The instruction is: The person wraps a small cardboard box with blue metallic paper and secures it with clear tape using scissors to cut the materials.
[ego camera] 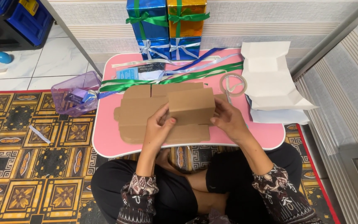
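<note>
Over the middle of the little pink table (104, 145), a folded brown cardboard box (191, 106) sits pinched between both hands. The left hand (159, 124) grips its left end, thumb on the front face and fingers curled round the corner, while the right hand (228, 119) clamps the right end with fingers wrapped behind it. So the box is held right between the palms, just above a flat stack of unfolded cardboard blanks (146, 114) lying on the tabletop.

Can't really see the back of the box or the right fingertips, they're tucked behind the cardboard. The lower edge of the blanks is partly covered by the left wrist too.

Around it: green ribbon (175, 79) and blue ribbon (204, 56) trail across the far side of the table, a roll of clear tape (233, 84) sits just beyond the right hand, and white unfolded box sheets (270, 79) hang off the right edge. Shiny blue and gold gift boxes (166, 25) are stacked at the wall, and a purple plastic container (69, 93) rests on the patterned rug (30, 166) to the left.
</note>
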